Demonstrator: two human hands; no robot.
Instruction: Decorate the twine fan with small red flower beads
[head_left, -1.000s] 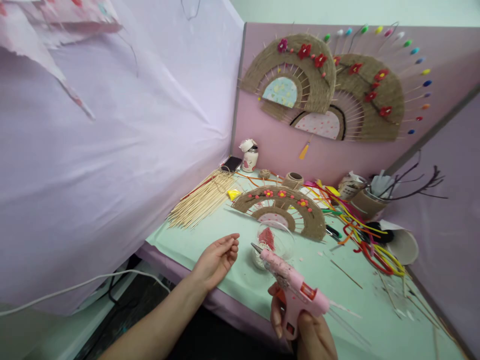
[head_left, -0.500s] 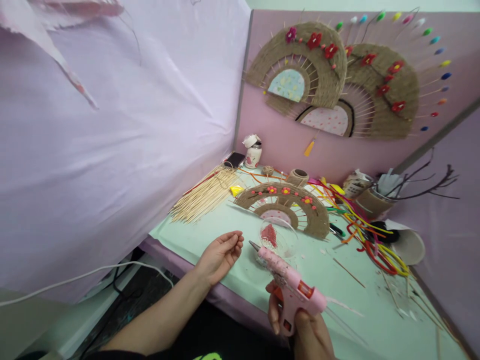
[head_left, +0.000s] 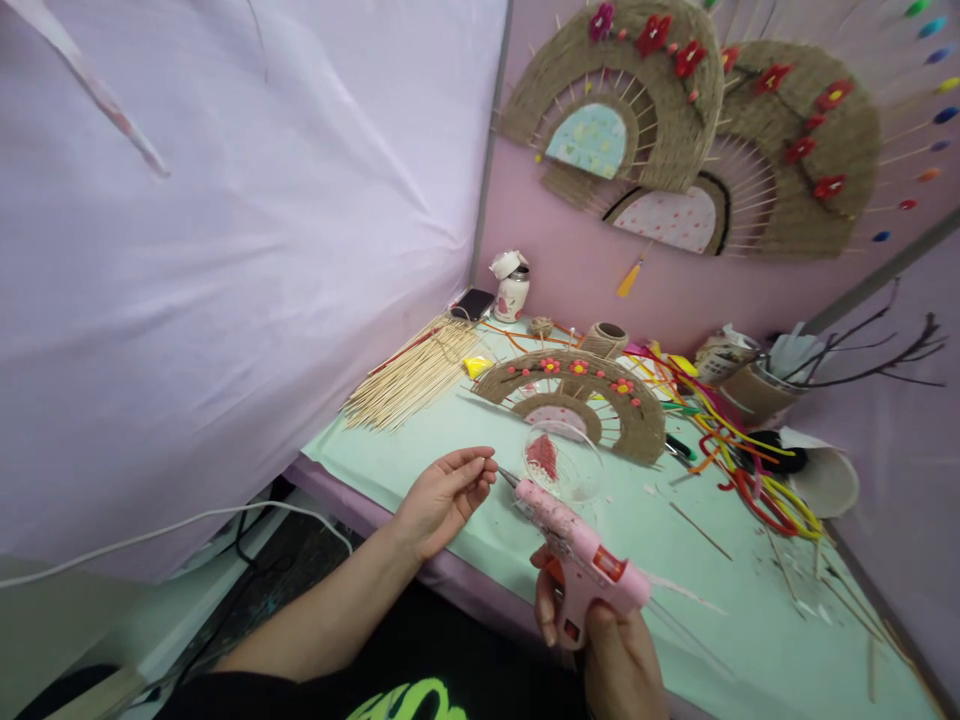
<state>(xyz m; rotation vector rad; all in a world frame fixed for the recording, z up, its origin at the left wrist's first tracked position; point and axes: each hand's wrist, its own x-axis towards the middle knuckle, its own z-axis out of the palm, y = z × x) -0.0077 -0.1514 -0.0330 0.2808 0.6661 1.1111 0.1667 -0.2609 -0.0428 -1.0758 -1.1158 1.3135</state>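
Note:
My right hand (head_left: 611,655) grips a pink glue gun (head_left: 581,555) by its handle, nozzle pointing up and left. My left hand (head_left: 446,490) is held palm up just left of the nozzle tip, thumb and forefinger pinched on something too small to make out. Right behind the nozzle stands a clear plastic cup (head_left: 566,470) with red bits inside. Beyond it a half-round jute fan (head_left: 585,395) with small red and pink flowers lies flat on the mint green table (head_left: 675,560).
A bundle of bamboo skewers (head_left: 412,375) lies at the table's left. Coloured pipe cleaners (head_left: 739,460), twine spools, paper cups and bare twigs crowd the right. Two finished fans hang on the pink back wall (head_left: 675,120). A white cable (head_left: 187,525) runs across the floor at left.
My left hand's fingers have closed into a pinch and come closer to the glue gun's nozzle. The view has tipped down and shifted slightly left.

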